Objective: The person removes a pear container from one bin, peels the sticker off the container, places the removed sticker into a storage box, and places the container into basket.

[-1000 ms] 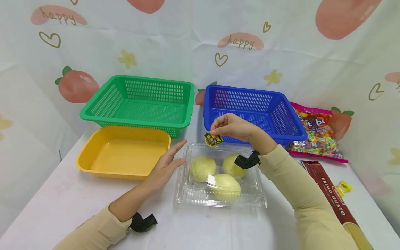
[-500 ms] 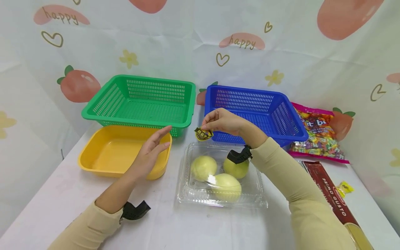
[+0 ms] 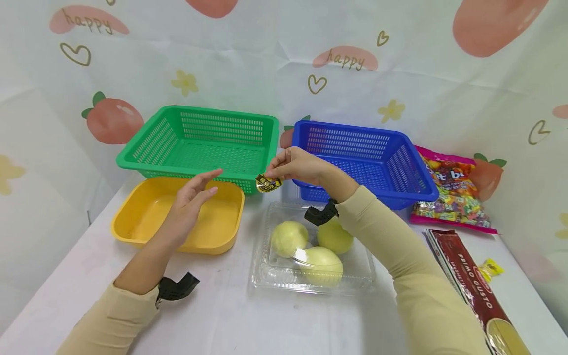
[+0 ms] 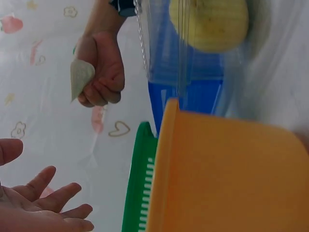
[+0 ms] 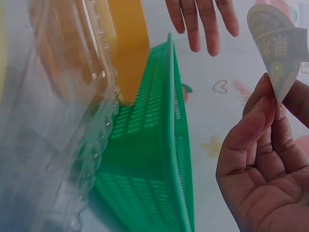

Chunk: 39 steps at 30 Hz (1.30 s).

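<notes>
Between thumb and fingertips my right hand (image 3: 296,165) pinches a round black-and-gold sticker (image 3: 268,183), in front of the green basket's right corner. Its pale back, with lettering showing through, faces the right wrist view, where the sticker (image 5: 277,50) curls a little. Over the yellow tub (image 3: 228,217) hangs my left hand (image 3: 188,206), holding nothing, its fingers spread in the left wrist view. Below my right forearm a clear plastic clamshell box (image 3: 275,278) stands closed on the table, with several pale yellow round fruits (image 3: 289,239) inside.
A green basket (image 3: 270,148) stands behind the yellow tub, and a blue basket (image 3: 414,170) behind the clear box. On the right lie a bag of candies (image 3: 452,187), a dark red spaghetti pack (image 3: 472,281) and a small yellow wrapped candy (image 3: 490,269).
My right hand has carried the sticker leftward and slightly up, from above the clear box toward the green basket. My left hand has moved left and up from beside the box to over the yellow tub.
</notes>
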{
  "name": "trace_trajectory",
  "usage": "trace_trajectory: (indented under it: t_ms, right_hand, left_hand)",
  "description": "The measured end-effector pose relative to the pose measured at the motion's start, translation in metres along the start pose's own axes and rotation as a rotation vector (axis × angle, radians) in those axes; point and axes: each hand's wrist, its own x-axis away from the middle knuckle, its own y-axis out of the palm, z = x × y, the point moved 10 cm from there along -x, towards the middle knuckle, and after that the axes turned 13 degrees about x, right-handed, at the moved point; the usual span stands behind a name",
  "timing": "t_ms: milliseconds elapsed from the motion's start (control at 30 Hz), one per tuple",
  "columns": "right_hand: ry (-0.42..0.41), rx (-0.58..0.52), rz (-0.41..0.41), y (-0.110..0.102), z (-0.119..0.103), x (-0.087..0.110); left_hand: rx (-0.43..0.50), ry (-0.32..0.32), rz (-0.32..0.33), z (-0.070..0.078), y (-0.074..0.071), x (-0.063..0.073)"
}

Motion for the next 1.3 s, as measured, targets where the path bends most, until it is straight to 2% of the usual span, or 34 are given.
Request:
trace_trajectory:
  t_ms: [200, 267, 467, 533, 600, 767, 900, 1200, 1300]
  right_hand:
    - [0.001, -0.002, -0.006, 0.008, -0.009, -0.013]
    - [0.001, -0.004, -0.015, 0.013, -0.011, -0.018]
    - [-0.017, -0.001, -0.044, 0.027, -0.023, -0.033]
    - [-0.021, -0.01, -0.049, 0.031, -0.027, -0.037]
    - [-0.02, -0.025, -0.056, 0.036, -0.029, -0.041]
    - [-0.018, -0.032, -0.076, 0.046, -0.033, -0.048]
    - [-0.024, -0.023, -0.081, 0.052, -0.036, -0.053]
    - [0.004, -0.051, -0.076, 0.061, -0.037, -0.066]
    - [0.014, -0.046, -0.08, 0.064, -0.037, -0.069]
  left_hand:
    - [-0.037, -0.008, 0.039, -0.001, -0.024, 0.002]
    - [-0.051, 0.008, 0.035, 0.0, -0.032, 0.003]
    - [-0.034, 0.161, 0.007, 0.013, -0.053, 0.006]
    - [-0.029, 0.185, 0.007, 0.015, -0.059, 0.007]
    - [-0.065, 0.178, 0.01, 0.016, -0.066, 0.007]
    - [-0.204, 0.089, 0.024, 0.01, -0.086, 0.005]
    - [-0.252, 0.057, 0.037, 0.008, -0.102, 0.005]
    - [-0.267, 0.049, 0.149, -0.003, -0.143, 0.006]
    - [-0.178, 0.078, 0.169, -0.006, -0.153, 0.007]
